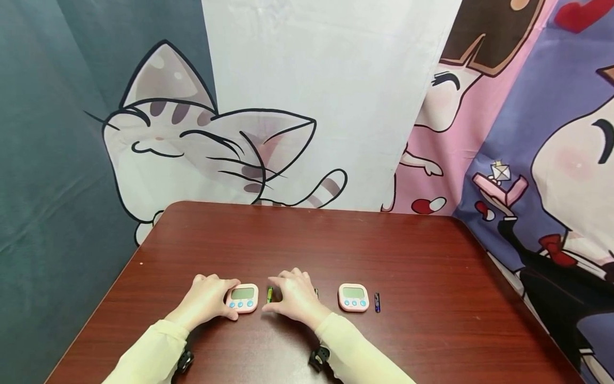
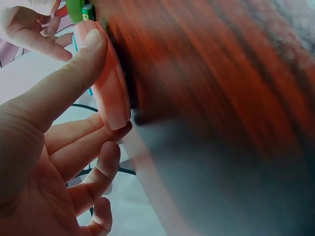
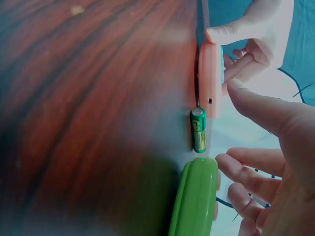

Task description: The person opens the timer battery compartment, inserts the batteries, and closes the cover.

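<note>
On the left of the table, my left hand [image 1: 206,298] holds a pink digital timer [image 1: 242,298] by its left side, between thumb and fingers. The left wrist view shows the thumb against the timer's edge [image 2: 109,83]. My right hand [image 1: 296,298] hovers with fingers spread and loosely bent, holding nothing. A green battery [image 1: 269,294] lies between the pink timer and this hand. Beneath the right hand is a rounded green object [image 3: 196,196], hidden in the head view; its front cannot be seen.
Further right lies a second pink timer [image 1: 353,297], with a dark blue battery [image 1: 377,302] beside it. Another small battery [image 1: 316,293] shows partly past the right hand. The brown table [image 1: 408,250] meets a cartoon-printed cloth [image 1: 331,80] at the back.
</note>
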A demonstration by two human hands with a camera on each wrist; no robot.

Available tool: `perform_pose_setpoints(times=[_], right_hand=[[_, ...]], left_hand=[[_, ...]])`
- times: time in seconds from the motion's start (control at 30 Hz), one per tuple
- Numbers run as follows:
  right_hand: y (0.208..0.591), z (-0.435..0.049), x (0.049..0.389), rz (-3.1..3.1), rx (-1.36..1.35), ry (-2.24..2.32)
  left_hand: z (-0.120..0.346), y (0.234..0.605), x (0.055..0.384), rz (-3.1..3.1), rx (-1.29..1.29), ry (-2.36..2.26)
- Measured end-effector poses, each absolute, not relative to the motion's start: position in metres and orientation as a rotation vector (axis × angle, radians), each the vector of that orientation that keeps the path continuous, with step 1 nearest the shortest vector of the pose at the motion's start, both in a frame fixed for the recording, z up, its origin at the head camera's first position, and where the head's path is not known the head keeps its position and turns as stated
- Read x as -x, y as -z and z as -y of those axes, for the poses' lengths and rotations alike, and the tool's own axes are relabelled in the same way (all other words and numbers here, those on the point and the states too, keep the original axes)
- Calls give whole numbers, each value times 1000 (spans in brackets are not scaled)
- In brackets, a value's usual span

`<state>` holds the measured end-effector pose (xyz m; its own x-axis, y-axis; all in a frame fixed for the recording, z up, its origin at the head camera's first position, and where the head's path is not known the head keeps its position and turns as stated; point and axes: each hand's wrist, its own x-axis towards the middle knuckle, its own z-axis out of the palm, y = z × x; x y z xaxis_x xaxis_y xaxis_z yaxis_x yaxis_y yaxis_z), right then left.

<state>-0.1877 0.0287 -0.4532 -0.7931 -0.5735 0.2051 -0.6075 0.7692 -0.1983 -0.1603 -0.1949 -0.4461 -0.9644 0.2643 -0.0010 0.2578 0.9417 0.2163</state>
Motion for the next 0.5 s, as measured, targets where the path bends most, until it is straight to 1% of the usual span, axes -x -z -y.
perform_pose_setpoints(times=[0.23, 0.5], right_hand=[[460, -19, 186, 2814, -953, -396], [459, -13, 186, 2846, -961, -331]], left_hand=[[192, 443, 161, -3065, -413, -328], [192, 444, 161, -3079, -436, -298]])
